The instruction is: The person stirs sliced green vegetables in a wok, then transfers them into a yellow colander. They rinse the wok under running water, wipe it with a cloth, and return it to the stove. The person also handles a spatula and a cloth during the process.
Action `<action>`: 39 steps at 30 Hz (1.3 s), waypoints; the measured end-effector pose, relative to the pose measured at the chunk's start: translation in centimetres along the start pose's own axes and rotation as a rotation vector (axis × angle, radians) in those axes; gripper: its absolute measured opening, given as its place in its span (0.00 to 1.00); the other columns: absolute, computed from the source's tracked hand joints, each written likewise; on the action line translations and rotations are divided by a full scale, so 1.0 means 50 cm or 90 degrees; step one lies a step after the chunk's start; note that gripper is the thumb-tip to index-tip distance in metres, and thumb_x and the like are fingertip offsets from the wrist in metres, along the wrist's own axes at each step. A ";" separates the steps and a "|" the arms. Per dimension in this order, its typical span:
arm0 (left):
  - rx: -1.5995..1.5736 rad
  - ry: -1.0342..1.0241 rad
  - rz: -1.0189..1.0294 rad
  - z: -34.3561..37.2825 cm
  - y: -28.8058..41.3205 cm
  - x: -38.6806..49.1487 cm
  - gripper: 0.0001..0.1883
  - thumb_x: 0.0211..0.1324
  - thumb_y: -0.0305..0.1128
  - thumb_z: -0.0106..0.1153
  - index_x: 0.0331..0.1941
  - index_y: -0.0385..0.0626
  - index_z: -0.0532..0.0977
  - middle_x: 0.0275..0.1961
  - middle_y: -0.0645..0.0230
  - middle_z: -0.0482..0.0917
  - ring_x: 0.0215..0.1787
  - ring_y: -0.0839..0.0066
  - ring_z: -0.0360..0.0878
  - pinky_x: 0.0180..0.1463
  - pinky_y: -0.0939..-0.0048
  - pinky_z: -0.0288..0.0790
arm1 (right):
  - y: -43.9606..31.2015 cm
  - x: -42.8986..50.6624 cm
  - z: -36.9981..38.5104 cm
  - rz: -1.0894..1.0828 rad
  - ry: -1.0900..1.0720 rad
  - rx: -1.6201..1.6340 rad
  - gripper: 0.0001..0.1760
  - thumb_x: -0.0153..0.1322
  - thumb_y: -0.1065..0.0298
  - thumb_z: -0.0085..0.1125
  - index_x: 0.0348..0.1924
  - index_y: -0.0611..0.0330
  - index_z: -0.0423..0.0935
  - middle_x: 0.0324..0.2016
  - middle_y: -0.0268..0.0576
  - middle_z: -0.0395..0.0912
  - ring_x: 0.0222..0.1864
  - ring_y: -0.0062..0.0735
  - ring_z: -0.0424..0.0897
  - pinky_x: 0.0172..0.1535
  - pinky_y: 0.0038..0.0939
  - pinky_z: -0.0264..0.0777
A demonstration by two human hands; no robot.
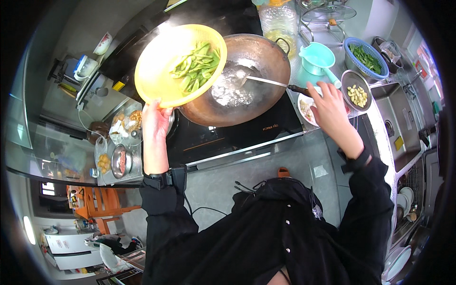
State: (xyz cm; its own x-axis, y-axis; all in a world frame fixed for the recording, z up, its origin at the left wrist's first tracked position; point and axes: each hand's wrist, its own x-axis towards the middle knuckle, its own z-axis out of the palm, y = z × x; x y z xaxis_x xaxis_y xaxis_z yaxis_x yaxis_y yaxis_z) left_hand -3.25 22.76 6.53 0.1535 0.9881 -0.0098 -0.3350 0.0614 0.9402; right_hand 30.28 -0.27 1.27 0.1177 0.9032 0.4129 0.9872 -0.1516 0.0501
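Observation:
My left hand (156,119) grips the rim of a yellow plastic colander (153,71), which is tilted beside and partly over the wok. Cut green pods (199,64), perhaps beans or peppers, lie in its right part. The large metal wok (263,46) sits on the black cooktop with bubbling liquid (231,92) inside. A metal ladle or spatula (265,81) rests in it, its dark handle reaching out over the right rim. My right hand (329,107) is at the handle's end, fingers spread; whether they touch it is unclear.
Right of the wok stand a turquoise jug (317,58), a plate of chopped food (307,110), a bowl of garlic cloves (357,96), a blue basket of leafy greens (365,58) and the sink (402,121). An oil bottle (278,21) stands behind. A metal bowl of meat (122,162) is at left.

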 end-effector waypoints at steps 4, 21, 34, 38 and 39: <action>-0.056 -0.031 0.015 -0.025 0.018 -0.003 0.15 0.54 0.24 0.45 0.46 0.32 0.63 0.43 0.54 0.73 0.37 0.66 0.78 0.34 0.76 0.78 | -0.001 0.050 0.054 -0.021 -0.220 -0.103 0.33 0.59 0.71 0.52 0.57 0.58 0.54 0.39 0.48 0.69 0.41 0.43 0.73 0.40 0.36 0.68; 0.018 0.097 0.062 -0.008 0.049 -0.054 0.14 0.54 0.25 0.46 0.45 0.33 0.65 0.43 0.58 0.74 0.37 0.73 0.77 0.31 0.82 0.76 | -0.056 0.283 0.133 -0.164 -0.062 0.271 0.11 0.63 0.70 0.47 0.37 0.62 0.63 0.23 0.50 0.74 0.25 0.46 0.77 0.26 0.37 0.71; 0.017 0.059 0.042 -0.013 0.041 -0.059 0.17 0.54 0.25 0.48 0.48 0.36 0.62 0.46 0.59 0.72 0.41 0.72 0.76 0.35 0.76 0.77 | 0.014 0.236 0.070 -0.266 -0.125 0.087 0.17 0.58 0.73 0.50 0.41 0.64 0.66 0.23 0.46 0.73 0.22 0.40 0.76 0.23 0.32 0.70; 0.030 0.094 0.059 0.009 0.035 -0.069 0.15 0.54 0.25 0.47 0.47 0.34 0.64 0.45 0.59 0.73 0.39 0.74 0.77 0.32 0.81 0.76 | 0.026 0.227 0.045 -0.227 -0.110 0.129 0.13 0.59 0.73 0.49 0.36 0.65 0.67 0.22 0.47 0.73 0.23 0.41 0.77 0.23 0.33 0.71; 0.039 0.088 0.073 0.013 0.034 -0.071 0.15 0.54 0.25 0.47 0.46 0.33 0.66 0.45 0.59 0.73 0.39 0.75 0.77 0.31 0.83 0.76 | 0.023 0.229 0.047 -0.223 -0.106 0.140 0.13 0.59 0.73 0.50 0.36 0.66 0.67 0.23 0.48 0.74 0.23 0.42 0.77 0.24 0.34 0.71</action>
State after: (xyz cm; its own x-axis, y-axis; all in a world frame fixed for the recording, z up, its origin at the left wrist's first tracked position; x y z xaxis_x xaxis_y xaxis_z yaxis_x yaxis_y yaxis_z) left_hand -3.75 19.27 8.37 -0.0125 0.9983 0.0565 -0.2856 -0.0577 0.9566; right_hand 33.03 10.85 3.92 -0.2296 0.9399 0.2526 0.9680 0.2477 -0.0416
